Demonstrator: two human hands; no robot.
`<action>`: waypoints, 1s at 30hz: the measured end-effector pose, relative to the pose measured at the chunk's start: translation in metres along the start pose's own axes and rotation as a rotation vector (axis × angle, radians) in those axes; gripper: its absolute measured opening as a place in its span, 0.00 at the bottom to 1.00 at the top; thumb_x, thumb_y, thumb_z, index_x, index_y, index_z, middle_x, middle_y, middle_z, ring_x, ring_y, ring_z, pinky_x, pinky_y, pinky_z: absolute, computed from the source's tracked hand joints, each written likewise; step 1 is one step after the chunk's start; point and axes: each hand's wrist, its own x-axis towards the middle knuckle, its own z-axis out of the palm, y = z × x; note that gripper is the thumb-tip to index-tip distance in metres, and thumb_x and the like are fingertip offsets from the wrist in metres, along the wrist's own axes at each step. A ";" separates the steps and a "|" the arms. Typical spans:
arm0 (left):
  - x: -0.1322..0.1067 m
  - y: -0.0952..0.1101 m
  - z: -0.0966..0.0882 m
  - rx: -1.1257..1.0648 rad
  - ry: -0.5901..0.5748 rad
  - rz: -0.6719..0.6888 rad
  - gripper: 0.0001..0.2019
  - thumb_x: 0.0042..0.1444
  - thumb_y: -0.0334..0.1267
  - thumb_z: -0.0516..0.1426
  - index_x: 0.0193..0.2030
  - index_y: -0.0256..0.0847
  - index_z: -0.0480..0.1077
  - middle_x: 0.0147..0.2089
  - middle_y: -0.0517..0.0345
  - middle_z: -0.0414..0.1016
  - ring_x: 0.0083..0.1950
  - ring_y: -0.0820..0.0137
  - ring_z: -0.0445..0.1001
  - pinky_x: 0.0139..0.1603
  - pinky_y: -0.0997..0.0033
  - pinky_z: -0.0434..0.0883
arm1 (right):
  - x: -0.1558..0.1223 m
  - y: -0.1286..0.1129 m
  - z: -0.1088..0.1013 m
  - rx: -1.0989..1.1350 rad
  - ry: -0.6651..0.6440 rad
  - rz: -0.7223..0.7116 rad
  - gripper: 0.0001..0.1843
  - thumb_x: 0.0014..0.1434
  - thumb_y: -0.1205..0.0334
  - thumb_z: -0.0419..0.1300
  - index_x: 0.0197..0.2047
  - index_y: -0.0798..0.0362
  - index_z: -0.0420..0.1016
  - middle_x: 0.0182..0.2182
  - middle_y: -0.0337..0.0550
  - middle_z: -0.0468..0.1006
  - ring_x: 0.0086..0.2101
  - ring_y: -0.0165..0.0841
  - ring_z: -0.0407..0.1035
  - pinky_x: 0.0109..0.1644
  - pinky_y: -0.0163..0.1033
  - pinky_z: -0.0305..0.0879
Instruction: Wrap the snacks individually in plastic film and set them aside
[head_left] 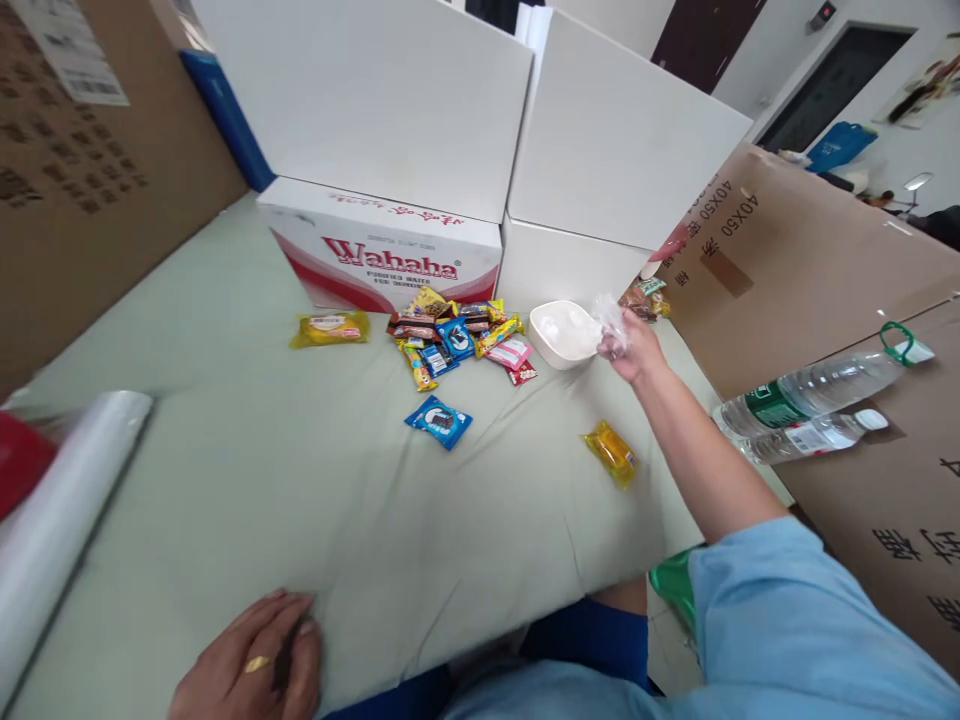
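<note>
Our right hand (634, 345) has a grip on some crumpled clear plastic (609, 316) at the rim of one white bowl (562, 358), which sits on the desk (315, 480) just right of the snack heap (454, 338). Our left hand (247, 655) is loosely curled, kinda blurry, so we can't tell if it's holding anything. We count two yellow packs (330, 329), one loose blue packet (440, 421), plus two bottles (780, 404) far right.

They wear a blue shirt (784, 600) and gold ring (256, 663)
</note>
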 end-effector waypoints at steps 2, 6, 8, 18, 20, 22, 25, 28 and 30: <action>0.001 0.030 -0.002 -0.095 0.022 -0.148 0.14 0.62 0.52 0.58 0.45 0.48 0.78 0.47 0.50 0.83 0.48 0.52 0.81 0.56 0.49 0.76 | -0.058 0.027 0.016 0.129 -0.152 0.102 0.23 0.46 0.44 0.74 0.33 0.46 0.68 0.20 0.29 0.67 0.16 0.24 0.50 0.22 0.33 0.56; 0.004 0.093 0.010 -0.556 -0.277 -0.509 0.21 0.65 0.61 0.58 0.44 0.45 0.77 0.36 0.54 0.81 0.32 0.64 0.77 0.34 0.65 0.75 | -0.176 0.092 0.054 0.134 -0.258 0.249 0.25 0.45 0.42 0.78 0.37 0.46 0.74 0.22 0.31 0.71 0.18 0.25 0.54 0.21 0.35 0.58; 0.009 0.119 0.022 -0.827 -0.358 -0.643 0.26 0.62 0.66 0.60 0.42 0.41 0.76 0.33 0.55 0.77 0.27 0.69 0.72 0.26 0.70 0.69 | -0.218 0.114 0.068 0.097 -0.230 0.255 0.25 0.49 0.38 0.76 0.37 0.46 0.74 0.23 0.31 0.71 0.19 0.27 0.57 0.22 0.35 0.59; 0.023 0.160 0.055 -1.193 -0.459 -0.700 0.22 0.49 0.55 0.73 0.37 0.39 0.75 0.28 0.63 0.70 0.27 0.76 0.63 0.27 0.75 0.59 | -0.263 0.118 0.064 -0.144 -0.316 0.071 0.20 0.61 0.36 0.66 0.40 0.44 0.79 0.31 0.38 0.77 0.30 0.35 0.68 0.34 0.40 0.66; 0.021 0.161 0.056 -1.148 -0.406 -0.655 0.19 0.52 0.53 0.71 0.36 0.40 0.75 0.29 0.62 0.71 0.29 0.74 0.64 0.31 0.74 0.62 | -0.267 0.113 0.056 -0.187 -0.281 -0.036 0.20 0.61 0.37 0.66 0.46 0.42 0.81 0.42 0.42 0.81 0.41 0.39 0.74 0.45 0.43 0.71; 0.017 0.161 0.056 -1.112 -0.379 -0.582 0.15 0.54 0.50 0.70 0.35 0.40 0.76 0.34 0.58 0.75 0.34 0.71 0.69 0.37 0.72 0.66 | -0.271 0.110 0.050 -0.211 -0.318 -0.095 0.21 0.58 0.39 0.71 0.49 0.41 0.82 0.49 0.43 0.81 0.48 0.42 0.74 0.53 0.45 0.70; 0.014 0.161 0.054 -1.167 -0.354 -0.551 0.12 0.53 0.45 0.70 0.33 0.41 0.76 0.42 0.55 0.78 0.46 0.67 0.75 0.49 0.70 0.70 | -0.273 0.113 0.045 -0.212 -0.414 -0.017 0.18 0.54 0.41 0.75 0.41 0.43 0.84 0.39 0.41 0.81 0.41 0.40 0.73 0.48 0.44 0.70; 0.014 0.157 0.050 -1.311 -0.323 -0.736 0.14 0.49 0.44 0.72 0.32 0.41 0.73 0.46 0.54 0.79 0.50 0.65 0.77 0.54 0.66 0.72 | -0.271 0.117 0.040 -0.019 -0.316 0.177 0.20 0.52 0.40 0.75 0.32 0.46 0.81 0.29 0.37 0.77 0.31 0.34 0.67 0.37 0.39 0.65; 0.016 0.153 0.046 -1.389 -0.313 -0.854 0.16 0.47 0.43 0.72 0.31 0.41 0.71 0.46 0.54 0.80 0.52 0.63 0.77 0.54 0.64 0.74 | -0.268 0.117 0.035 0.120 -0.238 0.274 0.22 0.47 0.41 0.79 0.31 0.47 0.78 0.27 0.35 0.74 0.28 0.31 0.64 0.33 0.37 0.62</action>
